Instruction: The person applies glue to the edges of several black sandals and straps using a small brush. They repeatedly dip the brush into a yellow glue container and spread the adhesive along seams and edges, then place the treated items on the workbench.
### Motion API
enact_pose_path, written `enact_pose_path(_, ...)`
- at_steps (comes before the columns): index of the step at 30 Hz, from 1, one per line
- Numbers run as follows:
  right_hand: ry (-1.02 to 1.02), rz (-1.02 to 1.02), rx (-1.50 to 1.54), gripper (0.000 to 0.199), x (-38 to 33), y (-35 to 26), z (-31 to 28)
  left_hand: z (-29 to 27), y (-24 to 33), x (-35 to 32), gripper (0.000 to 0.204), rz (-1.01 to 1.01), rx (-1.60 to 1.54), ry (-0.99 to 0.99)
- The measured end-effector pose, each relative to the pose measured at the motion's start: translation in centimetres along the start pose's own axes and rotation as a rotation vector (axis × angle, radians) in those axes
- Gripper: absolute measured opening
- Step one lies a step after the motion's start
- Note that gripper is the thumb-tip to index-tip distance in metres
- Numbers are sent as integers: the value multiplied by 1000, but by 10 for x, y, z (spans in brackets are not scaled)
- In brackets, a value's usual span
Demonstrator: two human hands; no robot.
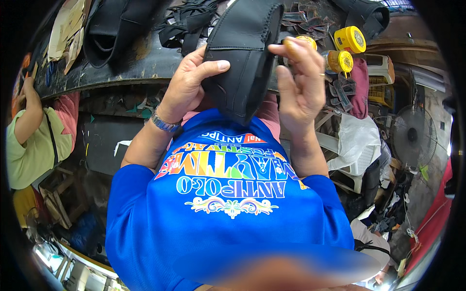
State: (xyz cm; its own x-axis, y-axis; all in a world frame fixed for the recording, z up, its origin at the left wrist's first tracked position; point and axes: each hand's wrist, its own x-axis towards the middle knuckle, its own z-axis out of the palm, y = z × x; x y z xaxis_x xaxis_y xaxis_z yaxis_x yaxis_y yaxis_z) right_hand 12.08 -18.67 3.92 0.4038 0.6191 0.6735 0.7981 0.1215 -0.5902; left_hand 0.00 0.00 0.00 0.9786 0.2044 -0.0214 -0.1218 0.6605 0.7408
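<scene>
A black shoe upper [235, 65] with seams and a thick stitched ridge hangs upright over my lap, at the workbench's near edge. My left hand [191, 85] grips its left side, thumb pressed on the outer face and fingers behind. Beside its right edge is my right hand [302, 77], fingers apart and thumb spread away from them. The index fingertip comes up close to the opening's rim; whether it touches I cannot tell. Nothing shows in that hand.
On the dark workbench [133, 75] lie black straps [189, 19], another black upper [109, 36] and pale pattern pieces [68, 29]. Yellow-lidded jars [350, 40] stand at right, near a white plastic chair [354, 167] and a fan [412, 133]. A co-worker [39, 140] sits at left.
</scene>
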Motion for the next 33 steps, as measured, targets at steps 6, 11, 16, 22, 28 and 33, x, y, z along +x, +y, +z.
enact_pose_path(6, 34, 166, -137, 33, 1, 0, 9, 9, -13, 6, 37, -101, -111, 36)
enact_pose_path(11, 39, 138, -123, 29, 4, 5, 14, 9, -14, 2, 40, -87, -83, 58)
enact_pose_path(16, 33, 152, -90, 28, 3, 3, 15, 7, -18, 2, 40, -87, -85, 56)
enact_pose_path(22, 14, 131, -137, 31, 4, 1, 15, 5, -23, 3, 37, -67, -104, 57)
enact_pose_path(28, -19, 108, -144, 36, 3, 2, 20, 1, -24, 1, 41, -60, -53, 45)
enact_pose_path(33, -29, 114, -165, 36, 2, 2, 20, 3, -26, 2, 37, -42, -115, 64)
